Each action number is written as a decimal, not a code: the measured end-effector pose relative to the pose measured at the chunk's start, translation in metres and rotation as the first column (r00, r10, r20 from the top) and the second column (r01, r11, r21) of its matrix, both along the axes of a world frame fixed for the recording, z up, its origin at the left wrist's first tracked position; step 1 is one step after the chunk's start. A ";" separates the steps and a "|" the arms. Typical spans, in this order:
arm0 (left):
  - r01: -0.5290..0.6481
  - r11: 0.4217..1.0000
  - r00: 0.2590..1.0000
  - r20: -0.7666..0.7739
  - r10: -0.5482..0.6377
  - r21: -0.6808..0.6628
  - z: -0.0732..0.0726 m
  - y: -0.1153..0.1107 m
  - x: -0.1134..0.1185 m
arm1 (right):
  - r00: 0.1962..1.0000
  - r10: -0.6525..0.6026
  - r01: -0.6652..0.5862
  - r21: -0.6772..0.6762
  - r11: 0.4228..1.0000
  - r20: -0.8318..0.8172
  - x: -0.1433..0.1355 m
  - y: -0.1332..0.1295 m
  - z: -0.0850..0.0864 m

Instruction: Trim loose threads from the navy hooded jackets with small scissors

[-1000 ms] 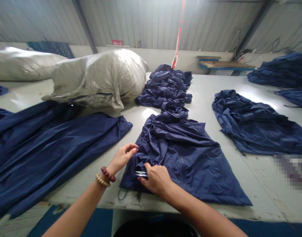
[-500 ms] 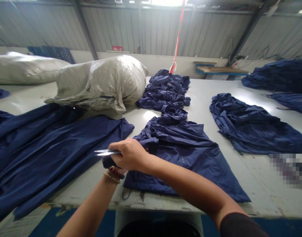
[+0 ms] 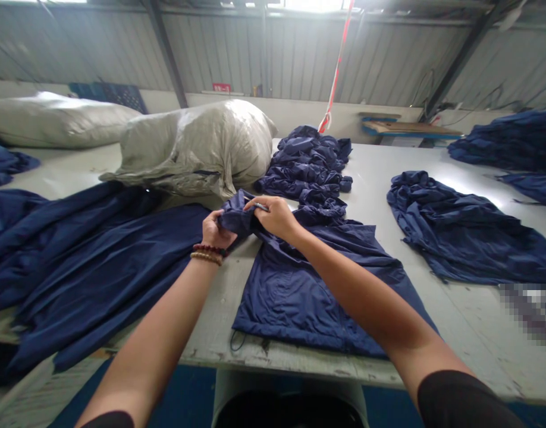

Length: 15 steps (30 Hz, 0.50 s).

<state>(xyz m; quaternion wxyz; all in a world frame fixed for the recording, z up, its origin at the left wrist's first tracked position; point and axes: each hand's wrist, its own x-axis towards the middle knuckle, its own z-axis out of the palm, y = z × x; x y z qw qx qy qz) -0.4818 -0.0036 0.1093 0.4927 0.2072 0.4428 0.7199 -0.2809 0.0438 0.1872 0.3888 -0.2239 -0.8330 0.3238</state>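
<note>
A navy blue jacket (image 3: pixel 295 291) lies on the white table in front of me, its hem with a cord loop near the table edge. My left hand (image 3: pixel 217 230), with bead bracelets at the wrist, is closed on a raised part of the jacket, perhaps a sleeve end. Close beside it on the right, my right hand (image 3: pixel 275 215) is closed round small metal scissors (image 3: pixel 261 207), mostly hidden in the fingers, and touches the same raised cloth. Behind the jacket lies a heap of crumpled navy garments (image 3: pixel 311 160).
Navy garments (image 3: pixel 107 261) spread over the left side and hang past the table edge. A large grey-white sack (image 3: pixel 201 142) stands behind them. More navy garments (image 3: pixel 460 226) lie right. A red-and-white cord (image 3: pixel 338 71) hangs over the far heap.
Both hands have moved up and away from me, lifting the cloth; they were crossed and are now side by side. The scissor blades, earlier pointing left in plain view, are now mostly hidden.
</note>
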 end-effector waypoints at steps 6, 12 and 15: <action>0.122 0.992 0.984 0.132 -0.117 -0.031 0.017 0.015 0.002 | 0.983 -0.176 0.174 -0.029 0.984 -0.059 0.051 0.076 0.031; 0.455 0.856 0.809 -0.288 -0.513 -0.246 -0.007 0.004 0.076 | 0.902 -0.430 0.423 -0.110 0.899 -0.044 0.194 0.129 0.040; 0.366 0.879 0.605 -0.640 -0.475 -0.307 -0.025 -0.003 0.107 | 0.753 -0.640 0.649 -0.010 0.761 0.152 0.275 0.145 0.029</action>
